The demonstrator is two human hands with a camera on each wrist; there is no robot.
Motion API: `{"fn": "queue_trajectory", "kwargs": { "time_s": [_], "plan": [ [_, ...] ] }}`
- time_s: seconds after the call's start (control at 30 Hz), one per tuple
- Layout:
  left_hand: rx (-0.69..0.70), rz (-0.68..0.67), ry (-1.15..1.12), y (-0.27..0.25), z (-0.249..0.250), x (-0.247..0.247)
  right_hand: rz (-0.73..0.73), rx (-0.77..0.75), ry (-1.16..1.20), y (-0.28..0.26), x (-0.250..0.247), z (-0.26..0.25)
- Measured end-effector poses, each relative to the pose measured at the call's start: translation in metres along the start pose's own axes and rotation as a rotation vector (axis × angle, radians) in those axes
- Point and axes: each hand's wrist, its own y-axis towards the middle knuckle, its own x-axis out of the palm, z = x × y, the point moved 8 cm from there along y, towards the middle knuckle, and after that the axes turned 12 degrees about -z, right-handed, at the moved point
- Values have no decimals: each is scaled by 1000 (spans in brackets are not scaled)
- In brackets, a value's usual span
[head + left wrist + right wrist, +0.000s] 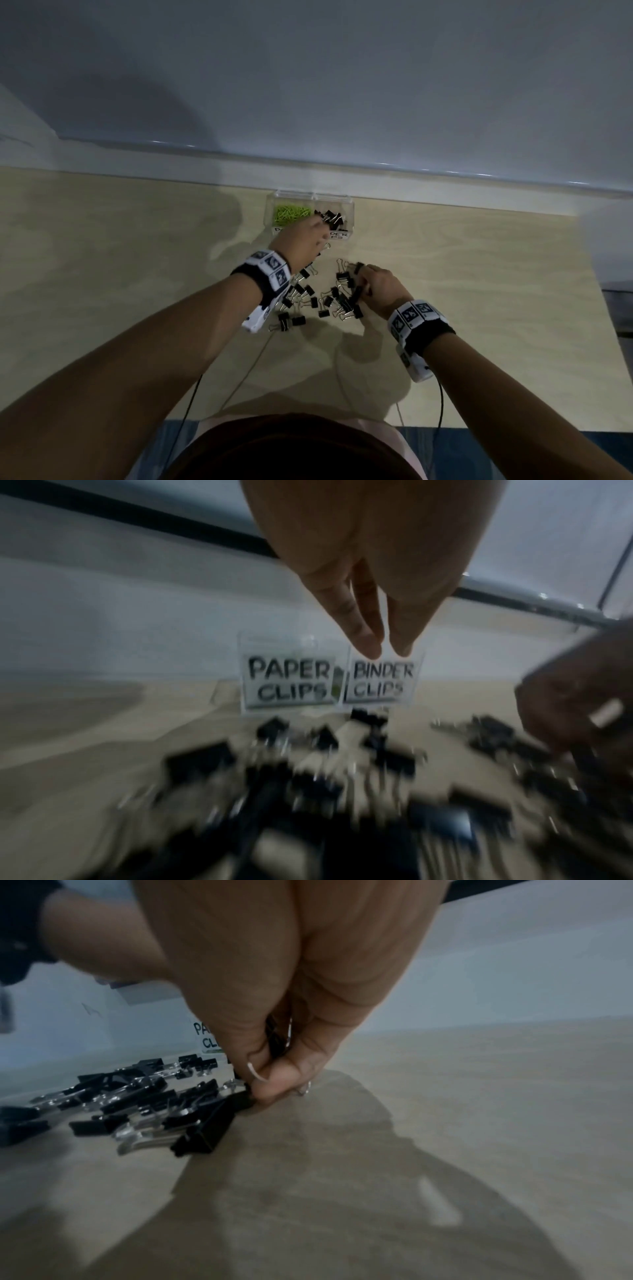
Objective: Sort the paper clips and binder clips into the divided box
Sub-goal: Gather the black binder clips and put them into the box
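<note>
A clear divided box (pixel 342 199) stands at the table's far edge. Its left cell holds green paper clips (pixel 289 213); its right cell holds black binder clips (pixel 334 219). Its labels read "PAPER CLIPS" (pixel 289 680) and "BINDER CLIPS" (pixel 380 681). My left hand (pixel 303 240) hovers at the box front with straight fingers (pixel 368 642) pointing down and nothing in them. Several black binder clips (pixel 310 298) lie scattered between my wrists. My right hand (pixel 375 286) is at the right of this pile, its fingers curled and pinching black binder clips (pixel 277 1039).
The tan wooden table (pixel 479 274) ends at a pale wall ledge (pixel 445 186) just behind the box. Cables (pixel 246 370) trail from both wrist bands toward my body. A dark object (pixel 616 308) sits at the table's right edge.
</note>
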Motion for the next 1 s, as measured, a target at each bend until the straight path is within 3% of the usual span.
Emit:
{"fn": "queue_trajectory", "kwargs": {
  "time_s": [0.13,0.2,0.3,0.47,0.6,0.77,0.93,1.0],
  "plan": [
    [-65,-255,150,-19,-13,53,-101,40,-8,-1,-14,-6],
    [-102,-275,197,-19,-14,59,-116,66,80,2,-36,-12],
    [-140,-286,195,-17,-16,62,-20,27,146,15,-86,-35],
    [-218,-266,64,-21,-28,63,124,-29,21,53,-138,-82],
    [-243,-267,-23,-23,-33,63,40,-10,-114,73,-123,-88],
    [-240,-259,-94,-26,-37,64,295,-12,-46,37,-115,-54],
    [-206,-177,-128,-34,-36,61,100,85,-22,20,-40,-5],
    [-216,-152,-149,-36,-36,58,126,49,-18,21,-26,-3]
  ]
}}
